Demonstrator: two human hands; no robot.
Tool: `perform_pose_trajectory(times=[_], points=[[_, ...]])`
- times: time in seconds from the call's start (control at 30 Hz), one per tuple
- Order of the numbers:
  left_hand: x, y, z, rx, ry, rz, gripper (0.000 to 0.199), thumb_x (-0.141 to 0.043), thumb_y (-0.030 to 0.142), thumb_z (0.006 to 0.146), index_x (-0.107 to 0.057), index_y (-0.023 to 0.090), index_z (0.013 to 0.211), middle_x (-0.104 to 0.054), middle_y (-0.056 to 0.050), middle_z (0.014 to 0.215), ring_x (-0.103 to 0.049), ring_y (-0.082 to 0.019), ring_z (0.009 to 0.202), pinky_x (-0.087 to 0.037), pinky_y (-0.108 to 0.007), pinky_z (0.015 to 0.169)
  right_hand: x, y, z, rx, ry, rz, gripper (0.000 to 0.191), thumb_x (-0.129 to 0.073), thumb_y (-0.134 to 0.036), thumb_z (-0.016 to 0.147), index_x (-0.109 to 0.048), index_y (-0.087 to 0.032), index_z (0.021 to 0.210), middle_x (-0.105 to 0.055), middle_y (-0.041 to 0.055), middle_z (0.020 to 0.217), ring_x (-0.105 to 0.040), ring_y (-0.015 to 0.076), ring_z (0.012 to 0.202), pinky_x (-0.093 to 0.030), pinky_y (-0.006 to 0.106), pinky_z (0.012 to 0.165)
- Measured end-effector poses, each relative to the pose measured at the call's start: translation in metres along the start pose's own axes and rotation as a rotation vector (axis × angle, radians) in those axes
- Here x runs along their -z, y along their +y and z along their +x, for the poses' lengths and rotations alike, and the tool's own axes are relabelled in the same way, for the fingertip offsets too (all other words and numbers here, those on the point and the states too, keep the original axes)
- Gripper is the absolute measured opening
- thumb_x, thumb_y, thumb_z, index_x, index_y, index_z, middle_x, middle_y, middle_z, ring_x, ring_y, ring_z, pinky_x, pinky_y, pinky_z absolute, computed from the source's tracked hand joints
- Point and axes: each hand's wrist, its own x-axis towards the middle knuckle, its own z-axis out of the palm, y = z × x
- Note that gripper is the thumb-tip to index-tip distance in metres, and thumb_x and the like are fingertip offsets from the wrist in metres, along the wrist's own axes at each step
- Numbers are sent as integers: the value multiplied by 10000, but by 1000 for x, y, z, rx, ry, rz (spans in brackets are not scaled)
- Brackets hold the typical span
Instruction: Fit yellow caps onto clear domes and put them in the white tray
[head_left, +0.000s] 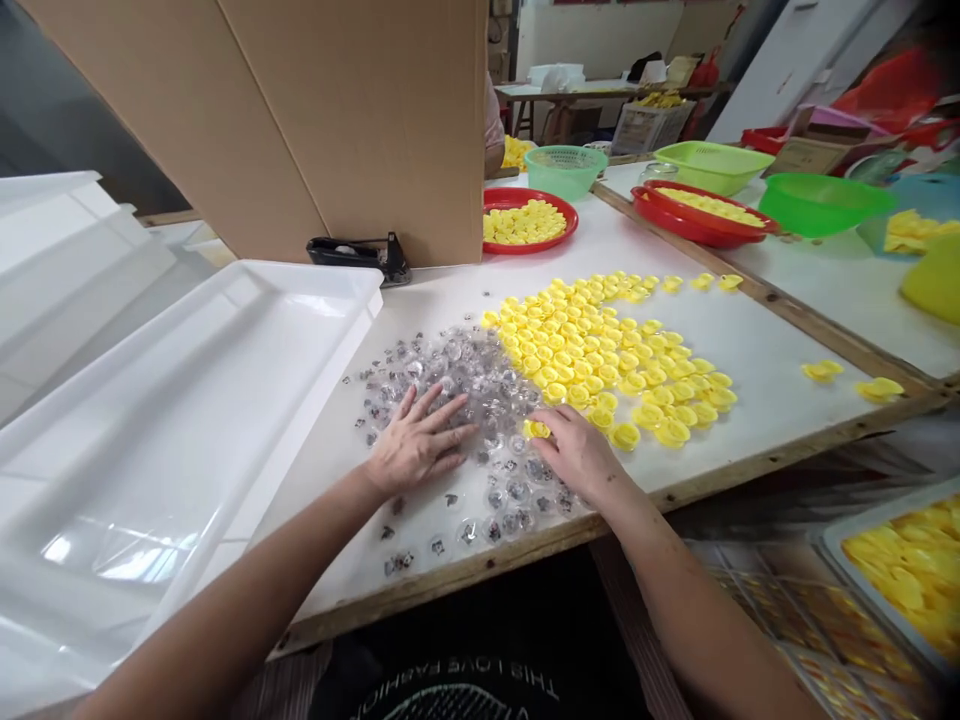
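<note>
My left hand (421, 440) lies with fingers spread over a heap of small clear round plastic pieces (480, 375) with dark printed marks. Between the fingertips of my right hand (579, 452) is a small yellow cup-shaped piece (537, 429), partly covered by the fingers. Beyond that hand, many similar yellow pieces (577, 345) lie close together in rows on the white tabletop (750, 400). More clear pieces (517, 490) are scattered toward the wooden front edge, below and between my hands.
A large white tray (187, 430) stands at the left. Behind are a cardboard sheet (360, 120), a black tape dispenser (360, 256) and a red plate of yellow pieces (529, 222). Green basins (825, 203) stand at the back right; a bin of yellow pieces (907, 570) sits below.
</note>
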Motion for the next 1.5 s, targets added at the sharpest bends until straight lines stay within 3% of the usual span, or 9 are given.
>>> perform_pose_trajectory(times=[0.13, 0.23, 0.37, 0.53, 0.73, 0.97, 1.13, 1.27, 1.5], points=[[9, -6, -6, 17, 141, -12, 516, -528, 553, 842, -496, 388, 1330, -319, -9, 1512, -158, -393, 1393, -51, -614, 1113, 14, -5, -6, -16, 95, -20, 293, -569, -188, 809, -593, -168, 1101, -642, 88, 1040, -620, 244, 921, -502, 371, 783], [21, 15, -18, 238, 335, -214, 454, -528, 500, 863, -580, 297, 1266, -506, -94, 1356, -377, -356, 1264, -271, -573, 1052, 27, -16, -15, 16, 170, 36, 229, -603, -212, 790, -610, -174, 1016, -660, 65, 956, -632, 210, 797, -510, 335, 694], [34, 55, -33, 675, 270, -1050, 465, -434, 490, 910, -592, 172, 1209, -641, -134, 1067, -623, -214, 848, -520, -363, 734, 27, -57, -16, 130, 83, 265, 174, -639, -196, 782, -621, -189, 955, -645, 24, 852, -604, 146, 703, -494, 267, 651], [27, 71, -48, 735, 146, -1868, 452, -602, 419, 844, -593, 125, 1186, -661, -107, 941, -635, -128, 693, -516, -220, 596, -2, -106, -5, 275, -84, 451, 142, -646, -146, 781, -621, -190, 914, -621, 18, 849, -595, 143, 758, -485, 261, 671], [25, 50, -67, 897, 373, -1910, 402, -708, 353, 771, -620, 125, 1090, -664, -79, 910, -664, -129, 686, -529, -191, 598, -16, -104, -4, 329, -214, 288, 209, -676, -152, 791, -617, -181, 989, -581, 44, 926, -591, 168, 825, -496, 308, 736], [16, 40, -75, 879, 512, -1957, 336, -727, 343, 754, -577, 172, 1001, -661, -47, 894, -670, -126, 674, -519, -175, 570, -25, -101, -8, 390, -487, -82, 144, -547, -64, 843, -610, -159, 756, -573, 62, 836, -583, 194, 791, -481, 320, 701], [12, 40, -74, 858, 510, -2069, 323, -702, 337, 781, -628, 144, 1030, -667, -73, 903, -665, -120, 661, -501, -152, 542, -22, -106, 5, 119, -460, 455, 186, -534, -146, 862, -576, -218, 1028, -621, 4, 806, -618, 150, 709, -499, 301, 664], [14, 39, -73, 844, 488, -2163, 316, -691, 302, 792, -661, 129, 1055, -662, -69, 863, -665, -128, 659, -495, -151, 524, -15, -114, 21, -29, -463, 931, 169, -529, -234, 868, -621, -239, 1010, -612, -11, 791, -626, 116, 670, -516, 267, 619], [14, 41, -74, 778, 470, -2230, 342, -707, 222, 781, -654, 137, 1108, -688, -73, 818, -653, -105, 648, -497, -149, 562, -26, -121, 40, -86, -594, 1036, 165, -624, -280, 829, -626, -222, 984, -610, -16, 800, -603, 89, 624, -498, 235, 570]])
